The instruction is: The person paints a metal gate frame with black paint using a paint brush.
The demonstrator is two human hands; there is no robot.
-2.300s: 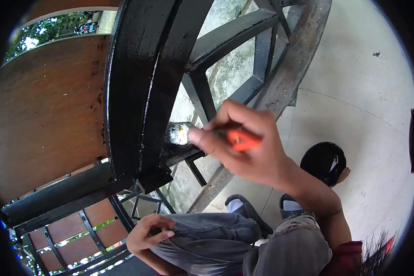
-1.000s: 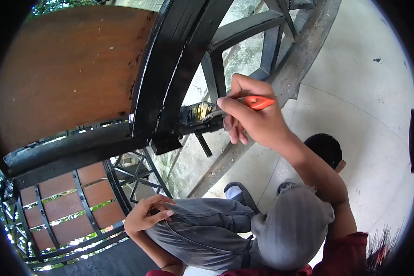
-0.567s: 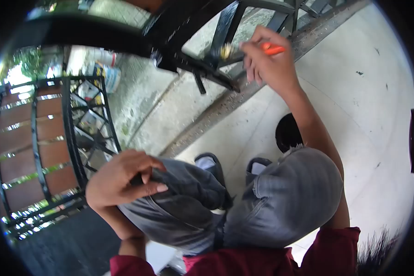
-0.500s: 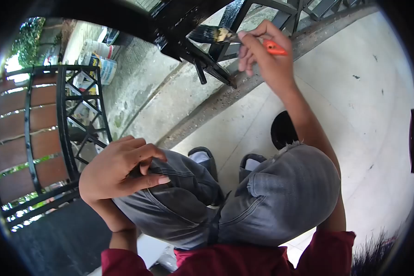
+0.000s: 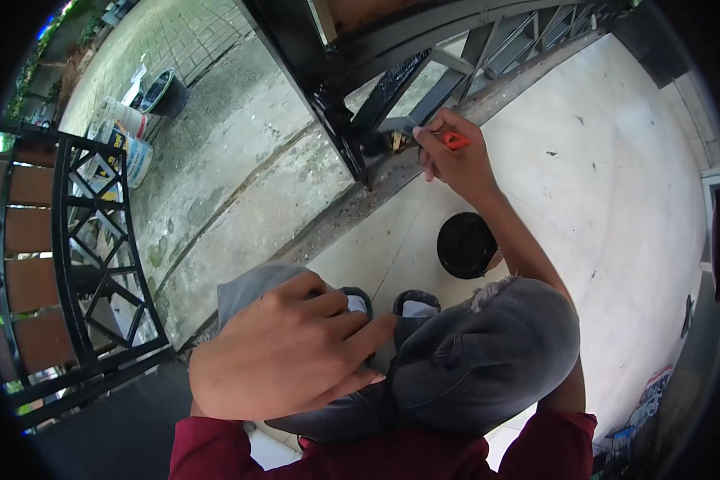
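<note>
My right hand [image 5: 460, 160] is closed round the orange handle of a paintbrush [image 5: 398, 142]. The dark bristles reach against the lower end of the black metal gate [image 5: 386, 58], near its corner post, whose surface looks wet and glossy. Below that forearm, a round black container [image 5: 466, 245] stands on the floor; its inside is too dark to make out. Over my lap and left knee hovers my left hand [image 5: 292, 348], its fingers loosely bent and somewhat apart, with nothing visible in them.
A second gate panel [image 5: 96, 240] with black bars and brown slats stands at the left. Outside on the concrete are paint buckets [image 5: 136, 160] and a dark pail [image 5: 166, 94]. A raised concrete strip [image 5: 328, 216] runs under the gate. Pale tiles [image 5: 600, 176] cover the right side.
The brush has gone down the gate post toward its bottom end. My left hand has come away from the left knee toward the middle. The camera view has shifted, showing more of the outside ground.
</note>
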